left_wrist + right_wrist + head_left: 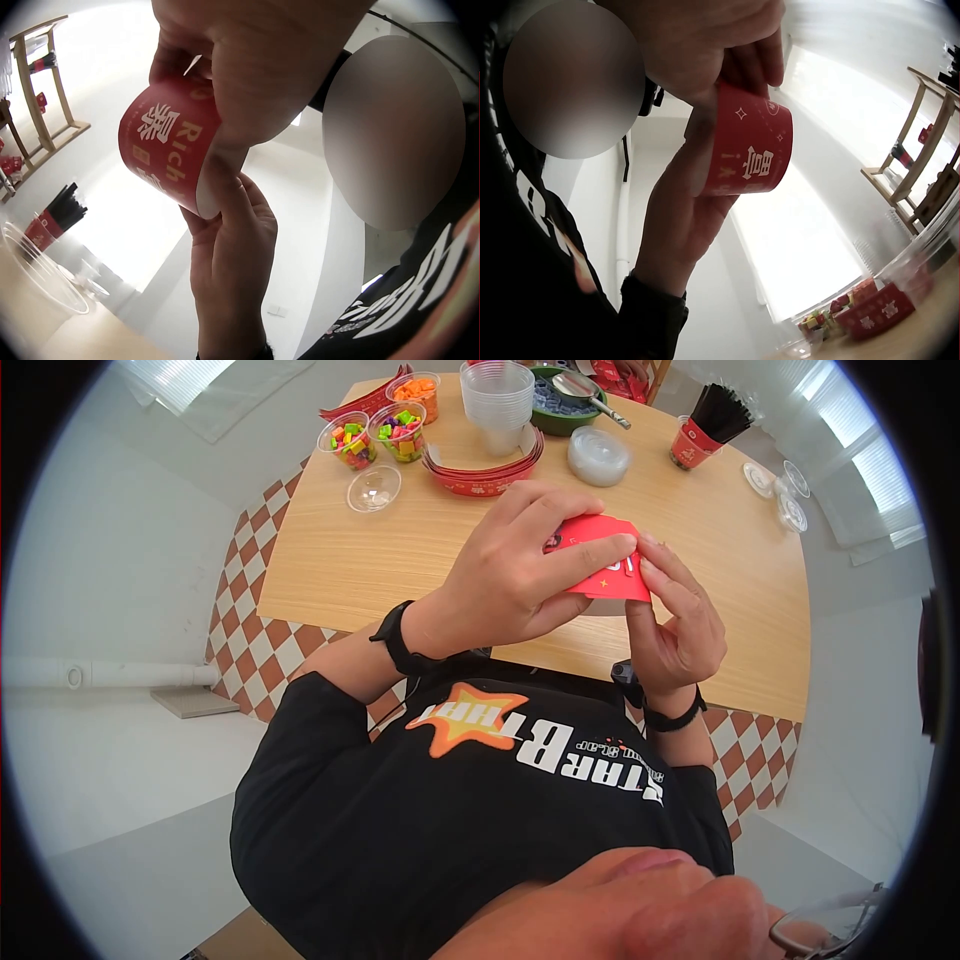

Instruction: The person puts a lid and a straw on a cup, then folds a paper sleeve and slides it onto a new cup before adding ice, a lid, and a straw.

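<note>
Head view had the sleeve (600, 532) up over the table (400, 580); left hand (505, 565) pinched one side, right hand (688, 622) pinched the other, seemingly so its curve wouldn't spring flat.

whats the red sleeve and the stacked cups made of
The red sleeve looks like smooth printed card, judging by its clean curve and pale inner face. The stacked cups seem thin, slightly glossy plastic: they are translucent, with layered rims visible.
</note>
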Demonstrator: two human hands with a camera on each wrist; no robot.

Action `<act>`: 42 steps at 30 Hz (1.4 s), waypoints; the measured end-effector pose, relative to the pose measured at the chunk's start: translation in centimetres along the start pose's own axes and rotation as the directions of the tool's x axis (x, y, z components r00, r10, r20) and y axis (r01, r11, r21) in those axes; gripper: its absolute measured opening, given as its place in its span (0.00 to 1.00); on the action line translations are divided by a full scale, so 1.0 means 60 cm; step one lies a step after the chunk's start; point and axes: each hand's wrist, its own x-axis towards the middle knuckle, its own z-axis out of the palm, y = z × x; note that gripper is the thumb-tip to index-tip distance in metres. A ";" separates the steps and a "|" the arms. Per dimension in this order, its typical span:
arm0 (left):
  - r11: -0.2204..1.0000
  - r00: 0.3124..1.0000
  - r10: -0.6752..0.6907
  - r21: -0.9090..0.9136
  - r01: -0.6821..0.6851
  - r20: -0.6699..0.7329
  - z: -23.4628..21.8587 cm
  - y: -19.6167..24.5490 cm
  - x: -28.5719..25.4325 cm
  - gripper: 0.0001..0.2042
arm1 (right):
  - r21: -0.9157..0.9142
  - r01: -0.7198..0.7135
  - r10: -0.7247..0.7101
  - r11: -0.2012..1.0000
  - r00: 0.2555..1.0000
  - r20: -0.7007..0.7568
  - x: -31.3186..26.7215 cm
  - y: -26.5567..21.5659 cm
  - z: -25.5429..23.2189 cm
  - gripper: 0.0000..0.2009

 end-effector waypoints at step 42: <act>0.965 0.998 0.043 -0.258 -0.054 -0.047 0.010 -0.016 0.000 0.19 | 0.579 -0.287 0.236 0.763 0.958 0.163 -0.013 0.014 0.003 0.22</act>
